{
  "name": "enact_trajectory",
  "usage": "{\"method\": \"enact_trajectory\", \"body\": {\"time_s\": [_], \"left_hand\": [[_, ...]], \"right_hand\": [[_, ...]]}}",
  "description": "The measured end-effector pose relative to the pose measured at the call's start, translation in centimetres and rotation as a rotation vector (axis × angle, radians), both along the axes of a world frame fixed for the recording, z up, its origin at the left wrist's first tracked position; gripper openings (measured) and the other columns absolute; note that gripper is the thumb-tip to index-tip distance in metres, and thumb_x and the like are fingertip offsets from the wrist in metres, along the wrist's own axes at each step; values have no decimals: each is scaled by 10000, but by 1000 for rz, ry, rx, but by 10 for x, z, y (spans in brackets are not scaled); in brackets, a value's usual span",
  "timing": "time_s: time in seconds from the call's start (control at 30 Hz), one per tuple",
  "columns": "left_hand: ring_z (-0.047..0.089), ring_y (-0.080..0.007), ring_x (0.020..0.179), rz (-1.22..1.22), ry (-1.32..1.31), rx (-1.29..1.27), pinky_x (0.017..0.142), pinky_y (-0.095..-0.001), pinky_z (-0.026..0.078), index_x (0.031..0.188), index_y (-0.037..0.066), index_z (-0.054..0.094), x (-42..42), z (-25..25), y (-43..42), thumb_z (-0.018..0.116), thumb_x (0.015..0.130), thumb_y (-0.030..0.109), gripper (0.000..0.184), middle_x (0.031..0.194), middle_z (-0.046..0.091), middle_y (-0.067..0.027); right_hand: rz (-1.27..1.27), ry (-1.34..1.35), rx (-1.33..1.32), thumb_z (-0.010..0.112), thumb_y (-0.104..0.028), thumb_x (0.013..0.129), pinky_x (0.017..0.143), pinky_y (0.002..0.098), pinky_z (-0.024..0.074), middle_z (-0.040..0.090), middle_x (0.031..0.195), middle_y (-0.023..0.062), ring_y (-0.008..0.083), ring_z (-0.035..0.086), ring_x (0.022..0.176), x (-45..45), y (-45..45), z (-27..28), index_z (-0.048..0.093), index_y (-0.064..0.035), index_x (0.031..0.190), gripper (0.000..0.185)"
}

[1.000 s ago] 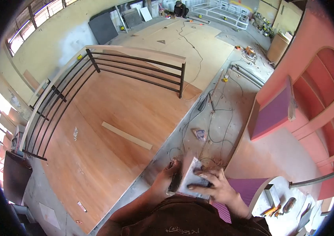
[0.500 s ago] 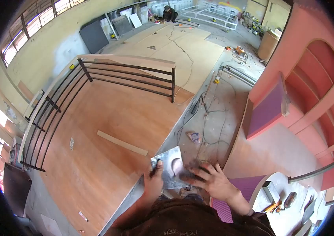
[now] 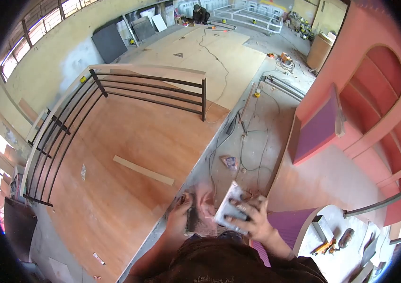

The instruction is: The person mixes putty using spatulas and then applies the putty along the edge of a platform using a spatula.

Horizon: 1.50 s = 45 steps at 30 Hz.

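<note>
A worker in a dark shirt (image 3: 210,257) handles two flat plates low in the workshop view. At 5 o'clock, the right hand (image 3: 251,218) has a firm grip on a pale plate (image 3: 233,207), fingers spread across its grey-smudged face. Near 6:30, the left hand (image 3: 181,206) is curled at the edge of a smeared plate (image 3: 205,207) — its pinkish surface blurred, its grip nearly closed. The two plates sit side by side, well above the floor.

Light script on the shirt is cut off at 6 o'clock and unreadable; a printed packet (image 3: 229,162) on the floor at 4 o'clock bears lettering too small to make out. Half a second ago the smeared plate faced the camera squarely, a pale blob showing on it, with the right hand blurred beside it; now the pale plate shows its broad face instead.

Also at 4 o'clock, a white-topped counter (image 3: 306,247) carries an orange-handled tool (image 3: 324,247). A second person (image 3: 200,15) crouches at 12 o'clock.
</note>
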<state>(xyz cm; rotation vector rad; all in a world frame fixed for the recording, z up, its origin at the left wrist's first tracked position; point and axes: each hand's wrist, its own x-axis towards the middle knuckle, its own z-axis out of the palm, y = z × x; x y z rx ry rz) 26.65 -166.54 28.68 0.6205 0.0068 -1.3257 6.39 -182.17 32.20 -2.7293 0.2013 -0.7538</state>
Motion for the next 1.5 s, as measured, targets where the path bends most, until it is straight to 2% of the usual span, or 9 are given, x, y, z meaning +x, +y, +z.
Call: {"method": "enact_trajectory", "body": {"time_s": [0.33,0.47,0.53,0.67,0.87,1.1,1.2,1.4,1.5], "left_hand": [[620,-168,985,170,-72,214,893,-342,507,1196,73,583,-21,-3,-17,545,1011,277,278,1104,626,-33],[593,-135,896,440,-291,302,819,-294,482,1085,47,623,-38,24,-37,587,999,259,231,958,631,-20],[552,-118,844,506,-1009,375,767,-275,456,1016,19,628,-41,-3,-43,579,1005,223,211,919,615,-10],[518,-114,844,611,-1080,473,761,-275,440,1032,2,616,-49,-22,-53,560,1015,221,227,926,596,-8],[589,-181,1041,647,-432,224,898,-351,503,1280,24,526,-23,21,-78,503,1031,323,390,1125,621,-76],[647,-164,911,-55,-96,297,821,-308,539,1187,48,605,-74,0,-87,498,1033,305,318,1033,657,-64],[644,-168,892,-166,-16,242,819,-306,529,1171,36,613,-81,-10,-99,490,1037,300,320,1010,661,-71],[618,-250,1108,70,-53,42,977,-372,490,1350,3,485,10,3,-126,381,1054,336,457,1236,617,-135],[582,-221,1147,-40,-89,143,1019,-361,453,1364,22,485,35,-43,-134,445,1043,297,425,1259,607,-111]], "right_hand": [[-145,-8,199,806,-132,633,975,530,343,499,1358,125,371,441,1208,-9,-43,-60,554,-166,1300,714],[-390,-669,1361,557,-141,976,919,342,444,621,1120,52,184,572,1022,11,-13,-11,577,-28,1221,271],[-428,-792,1469,517,-199,1019,855,273,446,616,1058,-11,85,548,957,8,-14,-21,558,-17,1245,293],[-171,-396,1297,528,-208,1023,721,263,428,599,900,-18,67,518,814,-8,-17,-18,585,-12,1169,251],[86,238,1168,584,-193,996,646,282,461,603,768,8,75,520,710,-27,-44,-12,642,-17,1059,196],[-198,-475,2059,536,-615,934,493,305,489,574,681,7,135,597,580,-17,-119,-48,584,-106,875,515],[-747,-290,1937,572,-490,970,630,303,499,608,724,24,132,597,704,24,-94,-36,594,-41,1020,452],[213,178,1525,609,-271,992,665,267,419,537,803,-78,68,472,748,28,-102,-118,647,-39,862,269],[-411,-92,1893,591,-341,996,567,283,448,586,767,-24,109,550,652,70,-121,-107,624,-61,952,285]]}}
